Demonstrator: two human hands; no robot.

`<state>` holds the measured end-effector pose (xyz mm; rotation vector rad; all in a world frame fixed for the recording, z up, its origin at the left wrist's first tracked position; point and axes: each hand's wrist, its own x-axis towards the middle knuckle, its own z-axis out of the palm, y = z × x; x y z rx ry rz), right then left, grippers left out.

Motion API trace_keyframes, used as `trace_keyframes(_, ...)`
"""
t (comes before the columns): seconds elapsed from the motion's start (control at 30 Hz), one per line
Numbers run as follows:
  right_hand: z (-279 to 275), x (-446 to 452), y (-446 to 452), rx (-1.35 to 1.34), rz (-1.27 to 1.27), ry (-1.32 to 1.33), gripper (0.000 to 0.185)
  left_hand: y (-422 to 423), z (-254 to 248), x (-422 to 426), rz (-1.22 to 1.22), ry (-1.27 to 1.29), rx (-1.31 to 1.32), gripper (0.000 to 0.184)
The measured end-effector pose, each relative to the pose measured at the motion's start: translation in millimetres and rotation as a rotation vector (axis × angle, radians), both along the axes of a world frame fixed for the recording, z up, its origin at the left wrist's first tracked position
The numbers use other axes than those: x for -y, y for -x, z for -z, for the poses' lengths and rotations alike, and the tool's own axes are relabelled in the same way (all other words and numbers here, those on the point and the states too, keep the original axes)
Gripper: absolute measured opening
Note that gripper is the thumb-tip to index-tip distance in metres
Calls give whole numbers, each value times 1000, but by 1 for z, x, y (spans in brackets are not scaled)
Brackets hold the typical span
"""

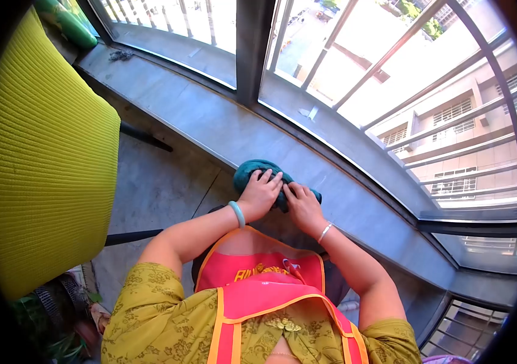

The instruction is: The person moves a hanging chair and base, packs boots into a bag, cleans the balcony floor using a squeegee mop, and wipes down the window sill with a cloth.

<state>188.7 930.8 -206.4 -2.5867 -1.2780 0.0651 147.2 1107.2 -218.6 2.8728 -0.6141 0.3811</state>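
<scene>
A dark teal cloth (257, 165), bunched into a thick folded pad, lies at the front edge of the grey stone window sill (210, 130). My left hand (261, 195), with a pale green bangle above its wrist, rests on the cloth's left part with its fingers bent over it. Close beside it, my right hand (304, 210), wearing a thin silver bracelet, grips the cloth's right part. The fingertips of both hands nearly meet at the middle. The cloth's underside is hidden.
A yellow-green ribbed chair (49, 158) stands at the left. Beyond the sill are dark-framed windows (249, 54) with metal bars outside. A green bottle-like object (76, 30) and a small dark clump (121, 55) are at the sill's far left. Plants (58, 346) are at lower left.
</scene>
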Motion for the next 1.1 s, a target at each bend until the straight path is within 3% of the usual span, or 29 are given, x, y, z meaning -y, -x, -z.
trace_keyframes(0.2, -4, -45, -48, 8, 37, 15, 47, -55, 16, -23, -134, 7, 50, 34)
trace_keyframes(0.27, 11, -68, -80, 152, 98, 11, 42, -87, 20, -42, -195, -31, 53, 37)
trace_keyframes(0.33, 2, -93, -98, 83, 156, 114, 41, -110, 17, -59, -166, 9, -51, 38)
trace_keyframes(0.43, 6, -88, -86, 97, 166, 18, 51, -101, 23, -68, -144, 23, 35, 39)
trace_keyframes(0.57, 16, -109, -88, 171, 156, 1, 50, -102, 27, -86, -176, 47, 71, 37)
trace_keyframes(0.67, 17, -157, -99, 154, 118, -25, 49, -109, 24, -133, -269, 174, 76, 32)
trace_keyframes(0.93, 38, -326, -137, 164, -6, -159, 49, -124, 35, -281, -546, 91, 150, 33)
trace_keyframes(1.1, 56, -371, -145, 72, 36, -296, 41, -131, 38, -313, -599, -9, 228, 27)
